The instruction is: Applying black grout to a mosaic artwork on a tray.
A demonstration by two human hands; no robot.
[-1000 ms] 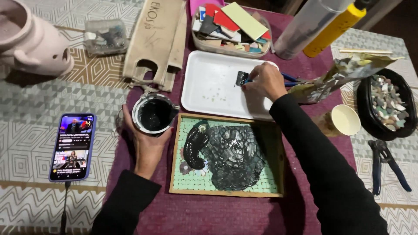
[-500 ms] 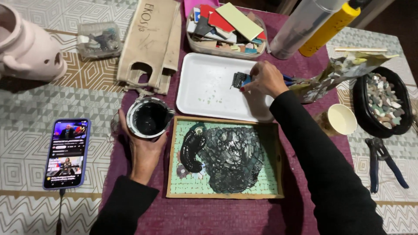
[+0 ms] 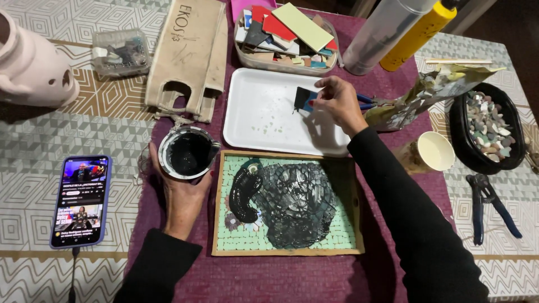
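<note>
The left hand (image 3: 181, 193) wraps around a small cup of black grout (image 3: 187, 153) and steadies it on the purple cloth (image 3: 314, 280), just left of the wooden-framed mosaic (image 3: 286, 205); the right hand (image 3: 339, 102) hovers over the white tray (image 3: 264, 112) with its fingers pinched on a small dark flat spreader (image 3: 304, 99), a blue piece showing at its lower edge; both hands are thus closed on something. The mosaic lies between the two forearms, its centre smeared with dark grout while the pale green border tiles lie bare; by my judgement the grouting is partway done, and the step in hand is readying the spreader above the tray. A next move would call for bringing the spreader across to the cup, loading its edge without tipping the cup, then carrying it down to the bare tiles.

Whether the spreader carries grout is hard to make out; the blue piece may be part of it or a separate thing; blue handles (image 3: 366, 102) behind the right hand are mostly hidden, so the tool cannot be told; the pink vessel (image 3: 31, 67) and the yellow bottle (image 3: 418, 31) are cut off by the frame; the phone (image 3: 81, 201) lies at the left on the table (image 3: 67, 126).
</note>
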